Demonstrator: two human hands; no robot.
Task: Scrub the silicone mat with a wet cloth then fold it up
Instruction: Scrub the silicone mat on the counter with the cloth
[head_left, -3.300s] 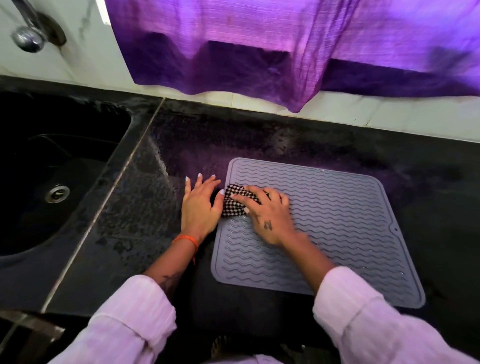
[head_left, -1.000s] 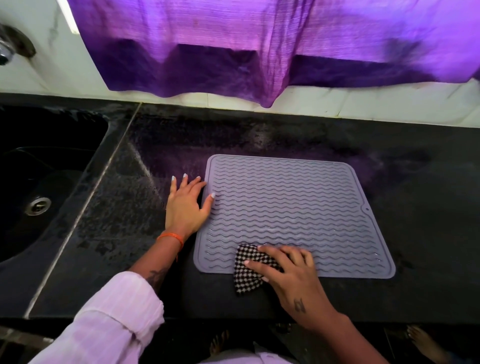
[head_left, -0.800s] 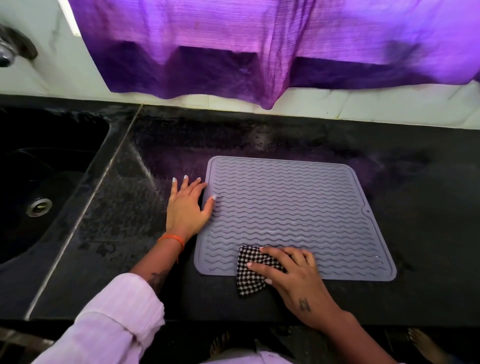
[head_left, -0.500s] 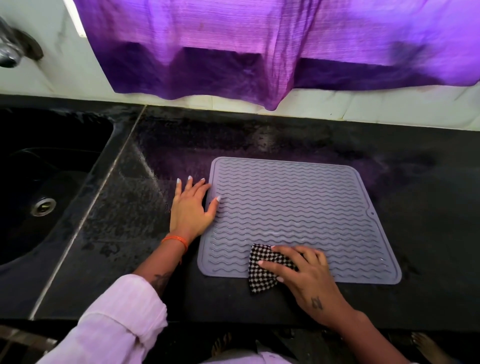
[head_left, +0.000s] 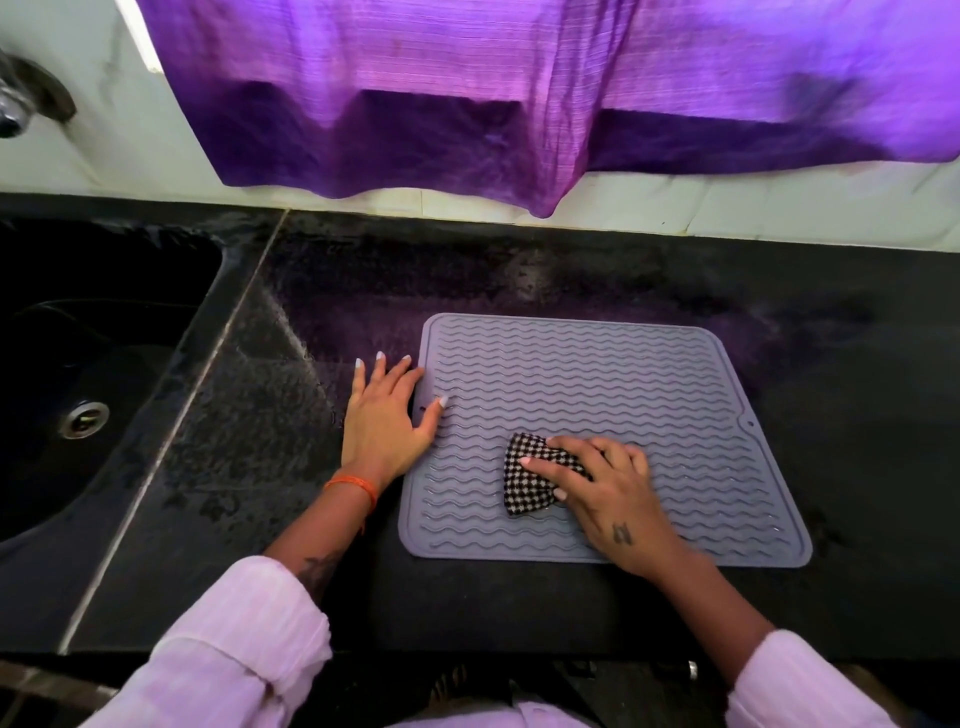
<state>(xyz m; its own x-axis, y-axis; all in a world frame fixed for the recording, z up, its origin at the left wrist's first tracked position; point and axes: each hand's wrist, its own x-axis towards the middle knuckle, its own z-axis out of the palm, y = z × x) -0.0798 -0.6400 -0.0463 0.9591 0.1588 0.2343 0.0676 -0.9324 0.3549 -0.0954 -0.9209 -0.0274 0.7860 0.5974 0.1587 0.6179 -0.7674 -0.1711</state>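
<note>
Scrubbing | right hand (head_left: 608, 493) fingers pressing cloth (head_left: 535, 475) on mat (head_left: 597, 384), unwiped ridges far and right | left hand (head_left: 387, 415) flat, fingers apart, pinning left edge

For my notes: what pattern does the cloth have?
The cloth has a small black-and-white check, seen in the head view.

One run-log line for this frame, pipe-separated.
stage: scrubbing | left hand: flat at mat left edge | right hand: presses checked cloth on mat | mat: flat on counter, unfolded
</note>
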